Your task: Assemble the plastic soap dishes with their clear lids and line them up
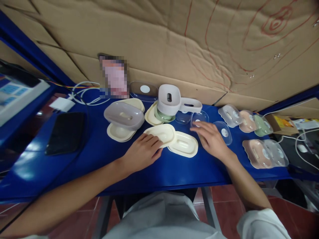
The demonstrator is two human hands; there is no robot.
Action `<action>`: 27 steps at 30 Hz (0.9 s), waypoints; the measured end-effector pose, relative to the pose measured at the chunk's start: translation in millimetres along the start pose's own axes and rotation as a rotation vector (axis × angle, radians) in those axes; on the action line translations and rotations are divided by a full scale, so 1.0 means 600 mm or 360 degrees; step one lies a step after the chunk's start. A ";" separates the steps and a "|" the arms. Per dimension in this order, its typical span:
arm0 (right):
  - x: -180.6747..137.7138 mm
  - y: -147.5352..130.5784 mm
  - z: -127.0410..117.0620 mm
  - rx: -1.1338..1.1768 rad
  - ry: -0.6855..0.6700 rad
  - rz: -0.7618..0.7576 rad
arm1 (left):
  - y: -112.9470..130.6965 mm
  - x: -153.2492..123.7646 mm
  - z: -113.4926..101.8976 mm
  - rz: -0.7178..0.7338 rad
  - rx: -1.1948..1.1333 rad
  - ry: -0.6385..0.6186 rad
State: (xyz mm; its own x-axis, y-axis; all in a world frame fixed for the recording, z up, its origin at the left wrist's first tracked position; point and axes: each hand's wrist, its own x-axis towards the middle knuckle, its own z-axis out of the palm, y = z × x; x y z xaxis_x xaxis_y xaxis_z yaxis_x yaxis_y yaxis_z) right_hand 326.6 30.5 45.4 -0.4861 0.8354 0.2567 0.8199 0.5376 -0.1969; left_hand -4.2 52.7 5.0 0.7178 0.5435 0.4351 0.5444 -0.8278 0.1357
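My left hand (144, 152) rests on the blue table (99, 156), its fingers curled against the near edge of a cream tray (160, 132). A second cream tray (183, 145) lies right beside it, overlapping the first. My right hand (210, 137) lies flat with fingers stretched out, just right of that tray, its fingertips near a clear lid (199, 117) and another clear lid (223, 132). Neither hand lifts anything.
A grey-lidded box on a cream base (124, 120) stands at the left. A white handled box stack (169, 99) stands behind. Pastel boxes (264, 153) and more (245, 120) lie at the right. A black phone (65, 132) lies far left. A cardboard wall rises behind.
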 end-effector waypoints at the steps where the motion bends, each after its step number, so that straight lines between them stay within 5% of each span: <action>1: 0.022 0.008 0.002 -0.0101 0.0063 0.0069 | 0.000 -0.001 0.002 -0.0002 -0.0001 -0.0010; 6: 0.123 0.079 0.015 -0.0324 0.0048 0.0297 | -0.002 -0.002 0.003 0.0065 -0.0093 -0.0071; 9: 0.129 0.097 0.011 -0.0271 0.0081 0.0355 | -0.001 -0.002 -0.001 0.0079 -0.0104 -0.0107; 14: 0.054 0.008 -0.008 -0.0193 0.0401 0.0095 | 0.000 -0.004 0.000 0.0069 -0.0019 0.0020; 19: 0.030 -0.084 0.023 -0.0116 0.0209 -0.0292 | 0.001 -0.011 0.013 -0.0264 -0.0082 0.0203; 27: 0.038 -0.089 0.081 -0.0073 0.0100 -0.0453 | -0.010 -0.008 0.012 -0.0290 -0.0217 -0.0013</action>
State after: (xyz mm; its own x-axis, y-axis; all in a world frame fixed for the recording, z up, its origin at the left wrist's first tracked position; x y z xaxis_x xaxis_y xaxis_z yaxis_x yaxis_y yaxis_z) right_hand 257.1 26.2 16.0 -0.6799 0.6424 0.3536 0.6670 0.7422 -0.0658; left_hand -7.7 55.8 -4.6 0.6168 0.6862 0.3855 0.6020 -0.7268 0.3306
